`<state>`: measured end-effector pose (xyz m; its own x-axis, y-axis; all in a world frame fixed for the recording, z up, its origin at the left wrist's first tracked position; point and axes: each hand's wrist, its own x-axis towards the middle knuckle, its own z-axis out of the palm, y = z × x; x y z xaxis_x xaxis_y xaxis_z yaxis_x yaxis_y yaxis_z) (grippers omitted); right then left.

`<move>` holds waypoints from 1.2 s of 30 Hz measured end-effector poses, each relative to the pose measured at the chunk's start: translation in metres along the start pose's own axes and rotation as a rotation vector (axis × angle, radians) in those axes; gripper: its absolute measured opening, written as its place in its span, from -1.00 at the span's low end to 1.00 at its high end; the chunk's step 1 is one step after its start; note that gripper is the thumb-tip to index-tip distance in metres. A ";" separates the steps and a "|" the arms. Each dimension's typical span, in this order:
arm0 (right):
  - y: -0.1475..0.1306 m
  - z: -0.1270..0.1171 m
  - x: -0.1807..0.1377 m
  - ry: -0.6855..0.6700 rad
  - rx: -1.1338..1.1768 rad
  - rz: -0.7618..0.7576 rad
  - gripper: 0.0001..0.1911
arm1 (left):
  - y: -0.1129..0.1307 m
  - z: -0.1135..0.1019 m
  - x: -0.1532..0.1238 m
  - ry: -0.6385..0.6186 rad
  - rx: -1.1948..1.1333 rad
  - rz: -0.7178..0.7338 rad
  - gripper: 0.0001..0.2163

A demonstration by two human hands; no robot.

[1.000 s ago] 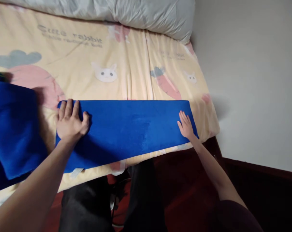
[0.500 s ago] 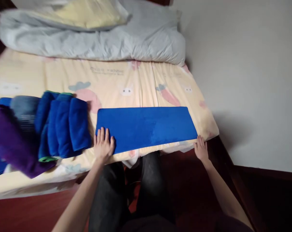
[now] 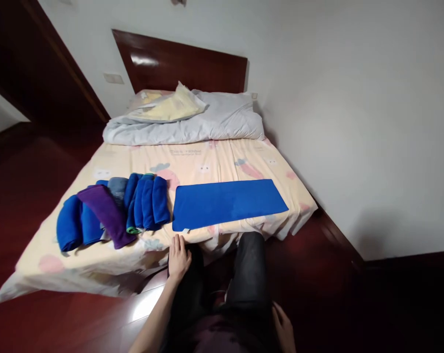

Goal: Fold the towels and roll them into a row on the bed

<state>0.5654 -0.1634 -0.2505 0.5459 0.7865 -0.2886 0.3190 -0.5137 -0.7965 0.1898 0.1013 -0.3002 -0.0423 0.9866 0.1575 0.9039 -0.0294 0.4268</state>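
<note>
A blue towel [image 3: 227,202], folded into a long flat strip, lies on the bed near its foot edge. My left hand [image 3: 178,257] hangs just below the bed's edge, fingers stretched out and holding nothing. Near my hip at the bottom of the view is my right hand [image 3: 284,327], fingers loosely extended and empty. Neither hand touches the towel. My dark trouser legs [image 3: 244,274] stand between the hands.
Left of the strip sits a row of rolled blue towels [image 3: 146,202] with a purple one [image 3: 106,214] among them. A grey quilt [image 3: 185,125] lies by the dark headboard [image 3: 178,61]. White wall [image 3: 354,122] borders the bed's right side; dark red floor [image 3: 31,186] surrounds it.
Both hands have left the blue towel and dropped toward my body. The view has pulled back and up, showing the whole bed and the row of rolled towels.
</note>
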 end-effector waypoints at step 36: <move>-0.168 0.160 0.199 -0.448 1.117 0.151 -0.54 | -0.018 0.000 -0.089 -0.264 0.064 -0.055 -0.48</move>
<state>0.4964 0.1344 -0.2596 0.1328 0.9068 -0.4002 -0.6894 -0.2056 -0.6946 0.1769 0.0140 -0.3222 0.0124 0.9943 -0.1055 0.9288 0.0276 0.3695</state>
